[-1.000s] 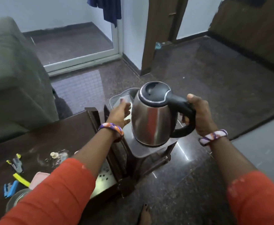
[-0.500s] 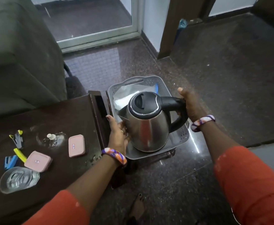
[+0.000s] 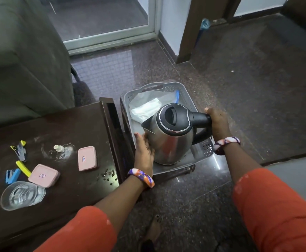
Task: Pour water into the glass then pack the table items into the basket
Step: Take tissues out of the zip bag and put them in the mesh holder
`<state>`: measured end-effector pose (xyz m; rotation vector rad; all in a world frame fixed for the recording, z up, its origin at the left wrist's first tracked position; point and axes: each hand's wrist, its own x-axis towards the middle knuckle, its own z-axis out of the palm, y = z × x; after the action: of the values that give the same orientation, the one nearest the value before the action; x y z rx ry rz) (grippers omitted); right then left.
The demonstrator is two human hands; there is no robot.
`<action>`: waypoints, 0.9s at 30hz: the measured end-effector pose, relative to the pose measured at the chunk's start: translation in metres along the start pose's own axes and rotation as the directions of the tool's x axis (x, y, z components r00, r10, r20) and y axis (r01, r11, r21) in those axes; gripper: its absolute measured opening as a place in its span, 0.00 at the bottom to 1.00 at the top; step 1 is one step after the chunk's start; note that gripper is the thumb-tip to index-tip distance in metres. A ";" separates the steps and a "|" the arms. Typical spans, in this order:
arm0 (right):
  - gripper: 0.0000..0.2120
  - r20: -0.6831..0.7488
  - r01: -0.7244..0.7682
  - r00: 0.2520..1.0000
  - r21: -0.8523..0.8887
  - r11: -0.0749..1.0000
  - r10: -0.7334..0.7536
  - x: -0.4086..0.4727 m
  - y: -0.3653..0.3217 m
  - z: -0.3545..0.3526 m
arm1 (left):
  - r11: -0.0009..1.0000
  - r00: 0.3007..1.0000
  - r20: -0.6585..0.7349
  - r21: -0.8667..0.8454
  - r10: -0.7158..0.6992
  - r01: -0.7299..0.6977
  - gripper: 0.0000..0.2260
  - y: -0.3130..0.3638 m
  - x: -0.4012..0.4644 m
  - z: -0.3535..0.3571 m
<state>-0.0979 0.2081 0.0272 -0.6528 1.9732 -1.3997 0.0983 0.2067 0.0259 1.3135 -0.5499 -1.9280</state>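
Both arms carry orange sleeves pushed up the forearm. Each wrist wears a multicoloured bangle. Fingernails are dark-painted.

Kettle hides basket floor; perhaps touching it.

A grey sofa stands beside a glass door.

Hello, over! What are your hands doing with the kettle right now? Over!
Right hand gripping the handle, left hand flat against the kettle side. Kettle upright in the grey basket, beside a plastic bag. Nothing blocking.
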 end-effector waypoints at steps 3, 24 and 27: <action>0.12 -0.011 0.006 1.000 0.010 1.000 -0.005 0.004 0.001 0.005 | 1.000 1.000 0.001 -0.027 0.015 -0.015 0.28 0.000 0.008 -0.005; 0.16 -0.640 -0.124 0.747 0.131 0.984 0.179 -0.069 0.018 0.063 | 0.919 0.997 -0.072 0.394 -0.002 0.030 0.05 0.034 0.016 -0.066; 0.15 -0.658 -0.091 0.730 0.170 0.981 0.181 -0.104 0.017 0.093 | 0.896 0.997 0.001 0.438 -0.080 0.072 0.10 0.048 0.009 -0.096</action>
<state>0.0407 0.2270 0.0094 0.1072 2.3731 -1.8165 0.2008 0.1735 0.0162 1.6134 -1.0011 -1.9499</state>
